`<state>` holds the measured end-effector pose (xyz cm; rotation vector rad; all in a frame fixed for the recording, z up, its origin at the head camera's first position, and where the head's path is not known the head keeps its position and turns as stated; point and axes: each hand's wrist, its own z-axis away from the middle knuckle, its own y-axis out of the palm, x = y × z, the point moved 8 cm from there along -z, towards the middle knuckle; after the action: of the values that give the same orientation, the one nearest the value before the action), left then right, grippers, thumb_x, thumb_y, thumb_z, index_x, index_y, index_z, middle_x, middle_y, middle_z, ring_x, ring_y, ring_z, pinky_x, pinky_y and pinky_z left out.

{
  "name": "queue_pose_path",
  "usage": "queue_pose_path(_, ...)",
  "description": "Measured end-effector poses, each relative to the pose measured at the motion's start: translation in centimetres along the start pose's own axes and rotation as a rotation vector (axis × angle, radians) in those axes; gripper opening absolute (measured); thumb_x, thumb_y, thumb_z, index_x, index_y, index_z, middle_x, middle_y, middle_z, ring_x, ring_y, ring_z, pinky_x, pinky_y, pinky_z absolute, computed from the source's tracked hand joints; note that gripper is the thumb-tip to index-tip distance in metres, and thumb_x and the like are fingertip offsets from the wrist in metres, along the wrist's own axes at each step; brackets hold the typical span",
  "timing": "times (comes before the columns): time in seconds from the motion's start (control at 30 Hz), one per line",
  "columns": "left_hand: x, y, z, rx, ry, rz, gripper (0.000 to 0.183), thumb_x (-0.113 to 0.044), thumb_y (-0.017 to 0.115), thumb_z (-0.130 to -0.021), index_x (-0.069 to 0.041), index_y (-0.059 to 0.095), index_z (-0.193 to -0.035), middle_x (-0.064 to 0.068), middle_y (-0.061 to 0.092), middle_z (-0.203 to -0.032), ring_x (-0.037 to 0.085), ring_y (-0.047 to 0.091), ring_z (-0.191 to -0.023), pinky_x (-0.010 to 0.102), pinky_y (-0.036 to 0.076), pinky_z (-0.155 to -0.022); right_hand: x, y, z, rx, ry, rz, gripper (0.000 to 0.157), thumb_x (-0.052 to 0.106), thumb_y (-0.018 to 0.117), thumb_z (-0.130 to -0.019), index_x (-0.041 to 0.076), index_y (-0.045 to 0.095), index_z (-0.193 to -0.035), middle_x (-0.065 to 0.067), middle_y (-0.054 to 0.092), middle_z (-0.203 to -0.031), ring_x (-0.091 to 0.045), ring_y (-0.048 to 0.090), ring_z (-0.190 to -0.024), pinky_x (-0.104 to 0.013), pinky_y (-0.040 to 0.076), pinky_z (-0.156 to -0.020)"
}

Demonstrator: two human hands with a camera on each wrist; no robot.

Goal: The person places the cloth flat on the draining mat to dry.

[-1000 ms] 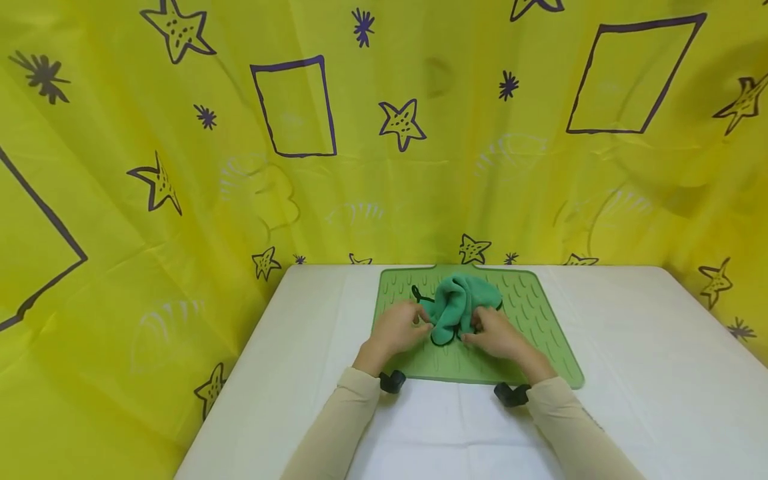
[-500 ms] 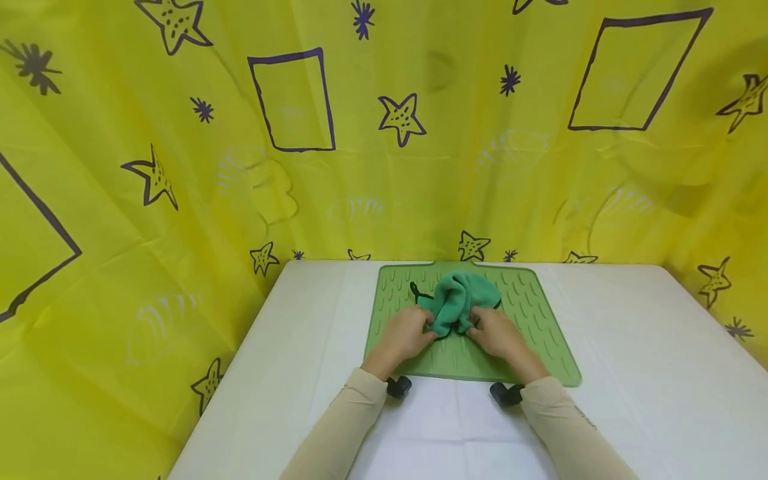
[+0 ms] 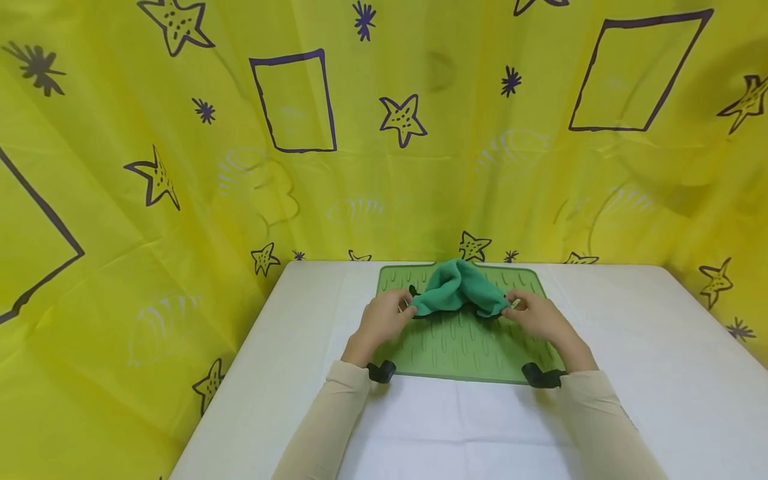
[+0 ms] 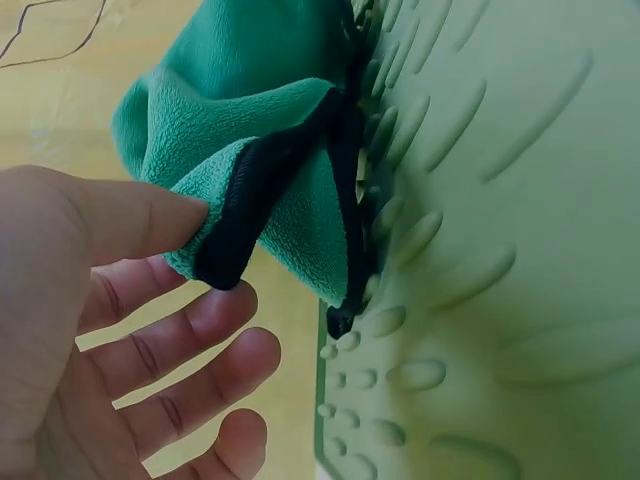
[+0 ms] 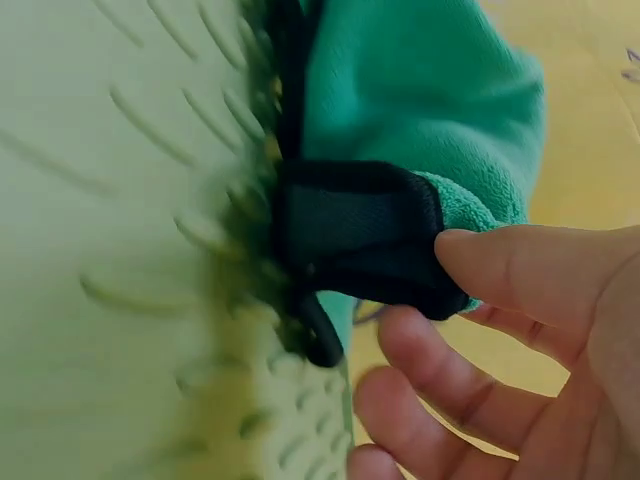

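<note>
A green cloth with black edging is stretched sideways between both hands, its middle bunched up in a fold. My left hand pinches its left corner between thumb and forefinger; in the left wrist view the other fingers of that hand spread below the black edging. On the other side, my right hand pinches the right corner, thumb on the dark hem in the right wrist view, where the cloth rises behind. Beneath the cloth lies a light green ridged mat.
The mat lies on a white-covered table. A yellow curtain with drawn stars and squares hangs behind the table and along its sides. Black wrist-worn pieces sit at both wrists, over the mat's near edge.
Both hands have moved apart and slightly away from me, pulling the cloth's near corners outward. The crumpled cloth has spread wider, and more of the mat's near part shows.
</note>
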<state>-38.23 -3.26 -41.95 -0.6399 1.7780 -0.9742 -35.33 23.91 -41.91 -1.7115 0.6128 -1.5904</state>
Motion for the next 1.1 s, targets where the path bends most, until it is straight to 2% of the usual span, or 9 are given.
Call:
queue_pose_path(0.23, 0.8, -0.7, 0.0, -0.002, -0.009, 0.032, 0.014, -0.031, 0.059, -0.095, -0.020, 0.064, -0.100, -0.004, 0.067, -0.092, 0.012, 0.059, -0.077, 0.025, 0.046, -0.063, -2.0, -1.7, 0.7, 0.037, 0.036, -0.035, 0.023, 0.017, 0.052, -0.097, 0.002, 0.054, -0.114, -0.019, 0.072, -0.099, -0.026, 0.068, -0.083, -0.038, 0.047, -0.072)
queue_pose_path(0.5, 2.0, -1.6, 0.1, -0.011, -0.048, 0.072, 0.014, -0.029, 0.058, -0.094, -0.020, 0.065, -0.104, -0.002, 0.067, -0.095, 0.015, 0.060, -0.078, 0.029, 0.047, -0.064, -4.0, -3.5, 1.3, -0.029, 0.086, -0.041, 0.023, 0.017, 0.054, -0.095, 0.003, 0.057, -0.113, -0.022, 0.070, -0.105, -0.028, 0.068, -0.089, -0.040, 0.047, -0.076)
queue_pose_path(0.7, 2.7, -1.9, 0.2, 0.000, -0.052, 0.106, 0.015, -0.031, 0.059, -0.094, -0.020, 0.064, -0.104, -0.002, 0.067, -0.096, 0.015, 0.059, -0.078, 0.030, 0.047, -0.064, -4.2, -4.3, 1.6, -0.080, 0.080, -0.044, 0.025, 0.018, 0.055, -0.095, 0.004, 0.058, -0.114, -0.022, 0.069, -0.105, -0.030, 0.065, -0.094, -0.034, 0.045, -0.073)
queue_pose_path(0.87, 2.6, -2.1, 0.3, 0.044, -0.035, 0.144, 0.013, -0.031, 0.059, -0.095, -0.021, 0.063, -0.101, -0.001, 0.066, -0.096, 0.015, 0.059, -0.080, 0.030, 0.047, -0.065, -4.0, -4.6, 1.6, -0.102, 0.080, -0.114, 0.027, 0.018, 0.054, -0.095, 0.003, 0.057, -0.117, -0.022, 0.064, -0.115, -0.029, 0.063, -0.097, -0.031, 0.045, -0.074)
queue_pose_path(1.1, 2.1, -1.7, 0.6, 0.183, 0.001, 0.184, 0.013, -0.033, 0.060, -0.094, -0.022, 0.063, -0.100, -0.001, 0.064, -0.096, 0.016, 0.058, -0.086, 0.032, 0.048, -0.072, -3.9, -4.9, 1.8, -0.135, 0.082, -0.228, 0.035, 0.025, 0.048, -0.100, 0.000, 0.049, -0.125, -0.022, 0.063, -0.115, -0.015, 0.065, -0.088, -0.034, 0.052, -0.079)
